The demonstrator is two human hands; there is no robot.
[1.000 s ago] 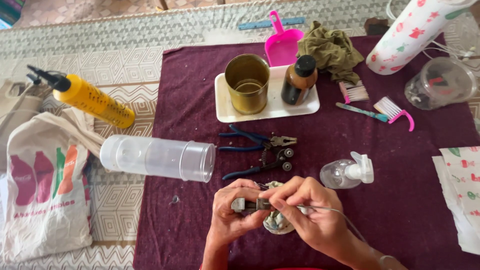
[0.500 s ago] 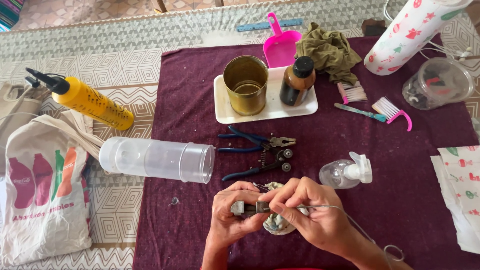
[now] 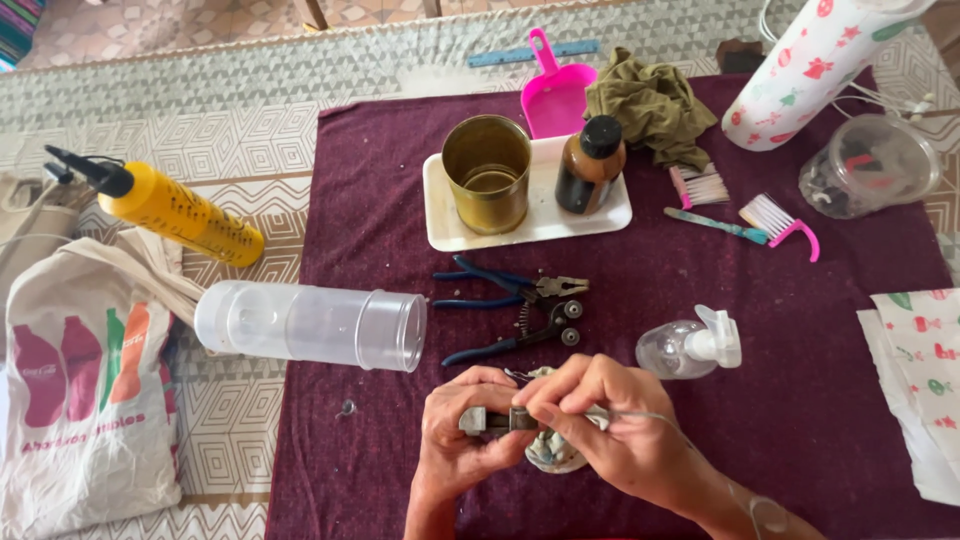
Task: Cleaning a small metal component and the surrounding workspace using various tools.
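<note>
My left hand grips a short grey metal rod low on the maroon cloth. My right hand pinches a thin silvery wire against the same rod; the wire trails off to the right over my wrist. Under both hands lies a small round grey-white object, mostly hidden by my fingers. Just above my hands lie blue-handled pliers and a second blue-handled tool with round tips.
A white tray holds a brass can and a brown bottle. Around are a clear cylinder, yellow spray bottle, small pump bottle, pink scoop, olive rag, brushes, printed bag.
My right hand has shifted slightly left and closed in over the rod, its fingers now meeting my left hand's. The wire follows. Everything else on the cloth is unmoved.
</note>
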